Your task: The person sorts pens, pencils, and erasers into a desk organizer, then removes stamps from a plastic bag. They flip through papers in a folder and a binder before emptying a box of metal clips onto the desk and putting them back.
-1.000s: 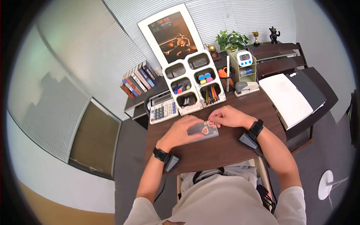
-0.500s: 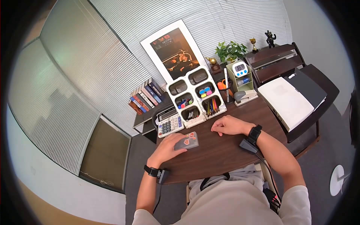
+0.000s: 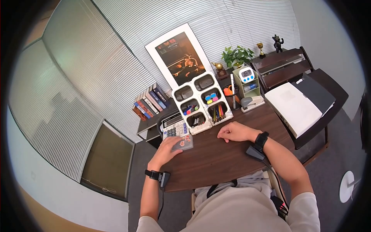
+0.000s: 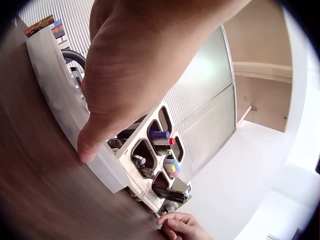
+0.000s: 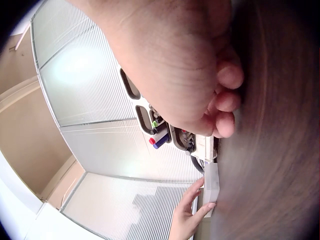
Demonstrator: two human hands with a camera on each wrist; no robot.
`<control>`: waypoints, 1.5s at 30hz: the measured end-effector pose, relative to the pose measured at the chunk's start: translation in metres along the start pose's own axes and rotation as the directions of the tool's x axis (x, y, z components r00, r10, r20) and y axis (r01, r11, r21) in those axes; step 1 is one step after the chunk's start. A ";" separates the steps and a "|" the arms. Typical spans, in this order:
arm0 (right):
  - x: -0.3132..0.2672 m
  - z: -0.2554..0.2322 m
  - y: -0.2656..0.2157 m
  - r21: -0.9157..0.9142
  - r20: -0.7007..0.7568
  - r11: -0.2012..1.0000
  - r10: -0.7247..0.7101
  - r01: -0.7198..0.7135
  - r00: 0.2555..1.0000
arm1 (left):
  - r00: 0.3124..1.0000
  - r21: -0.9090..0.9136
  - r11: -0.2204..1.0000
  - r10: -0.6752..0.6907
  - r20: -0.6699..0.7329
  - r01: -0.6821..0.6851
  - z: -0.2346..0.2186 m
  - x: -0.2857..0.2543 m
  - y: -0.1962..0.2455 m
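A flat translucent plastic box (image 3: 187, 142) with red stickers on its top lies on the dark wood table (image 3: 216, 162), at the near edge of the calculator (image 3: 178, 128). My left hand (image 3: 164, 151) grips it from the left, the thumb along its near side and the fingers over the far part. In the left wrist view the thumb presses on the long side of the box (image 4: 57, 92); my palm hides much of the rest. Farther right, my right hand (image 3: 239, 132) rests on the table, fingers loosely curled with nothing in them.
Behind the hands stands a white organizer (image 3: 208, 120) with pens and markers. To its right are a mesh pen cup (image 3: 234, 103), a stapler (image 3: 252, 103) and a shelf with a timer (image 3: 246, 74). Books (image 3: 150, 101) stand back left; a white binder (image 3: 293, 107) lies at right.
My left hand has slid the box left, from the middle of the table to the calculator. My right hand has let go of the box's sticker-covered corner and now rests apart from it.
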State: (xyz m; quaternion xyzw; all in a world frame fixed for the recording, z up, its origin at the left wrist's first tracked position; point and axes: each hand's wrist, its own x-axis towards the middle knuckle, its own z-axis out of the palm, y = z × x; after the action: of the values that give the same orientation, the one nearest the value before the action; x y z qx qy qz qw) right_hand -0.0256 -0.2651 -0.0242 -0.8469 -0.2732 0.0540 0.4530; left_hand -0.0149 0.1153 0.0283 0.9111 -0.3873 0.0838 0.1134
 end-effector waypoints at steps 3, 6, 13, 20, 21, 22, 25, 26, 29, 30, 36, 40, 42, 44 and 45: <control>-0.001 -0.001 -0.001 -0.005 0.000 1.000 -0.013 0.013 1.000 | 1.000 0.003 1.000 -0.007 0.000 0.007 0.002 0.003 0.000; -0.002 -0.002 -0.003 0.003 -0.002 1.000 0.001 -0.001 1.000 | 1.000 0.004 1.000 -0.031 0.002 0.031 0.001 0.002 0.000; -0.001 0.000 -0.002 0.006 0.006 1.000 0.016 -0.016 1.000 | 0.999 0.006 0.999 -0.047 0.013 0.047 0.000 0.004 0.000; -0.001 -0.003 -0.006 0.010 0.022 0.999 0.041 -0.041 0.999 | 0.973 -0.141 0.990 -0.043 -0.227 0.011 -0.001 0.030 0.027; 0.000 -0.002 -0.005 -0.001 0.024 0.999 0.044 -0.044 0.999 | 0.957 -0.226 0.974 -0.070 -0.281 0.005 0.000 0.037 0.032; 0.001 -0.001 -0.002 0.019 0.019 0.999 0.033 -0.033 0.999 | 0.937 -0.311 0.951 -0.100 -0.334 -0.009 0.002 0.046 0.036; 0.000 -0.002 -0.003 0.059 0.009 0.997 0.041 -0.041 0.999 | 0.878 -0.400 0.914 -0.137 -0.458 -0.066 0.011 0.071 0.045; 0.001 -0.002 -0.004 0.076 0.013 0.995 0.067 -0.068 0.998 | 0.868 -0.482 0.875 -0.200 -0.455 -0.051 0.014 0.078 0.046; 0.002 0.000 -0.005 0.188 0.012 0.971 0.148 -0.147 0.989 | 0.764 -0.472 0.864 -0.182 -0.619 -0.176 0.033 0.103 0.046; 0.001 -0.001 -0.009 0.215 0.027 0.956 0.197 -0.199 0.980 | 0.738 -0.482 0.856 -0.201 -0.644 -0.187 0.039 0.106 0.048; 0.005 0.000 -0.005 0.296 0.028 0.932 0.207 -0.206 0.978 | 0.717 -0.401 0.897 -0.156 -0.679 -0.185 0.059 0.086 0.058; 0.008 0.002 -0.001 0.370 0.011 0.910 0.198 -0.188 0.980 | 0.682 -0.316 0.919 -0.075 -0.727 -0.236 0.061 0.081 0.055; 0.009 0.002 0.001 0.369 0.028 0.905 0.216 -0.211 0.976 | 0.673 -0.307 0.919 -0.064 -0.737 -0.248 0.062 0.082 0.056; 0.008 0.000 0.002 0.425 0.015 0.883 0.213 -0.200 0.977 | 0.664 -0.297 0.920 -0.057 -0.746 -0.254 0.064 0.083 0.056; 0.008 -0.001 0.001 0.419 0.023 0.884 0.218 -0.208 0.976 | 0.668 -0.285 0.921 -0.038 -0.743 -0.264 0.066 0.083 0.055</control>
State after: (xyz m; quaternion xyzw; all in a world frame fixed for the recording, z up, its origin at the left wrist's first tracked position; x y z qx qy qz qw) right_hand -0.0184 -0.2619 -0.0234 -0.7554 -0.1550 0.1502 0.6187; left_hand 0.0066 0.0032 -0.0071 0.7347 -0.3739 0.3759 0.4233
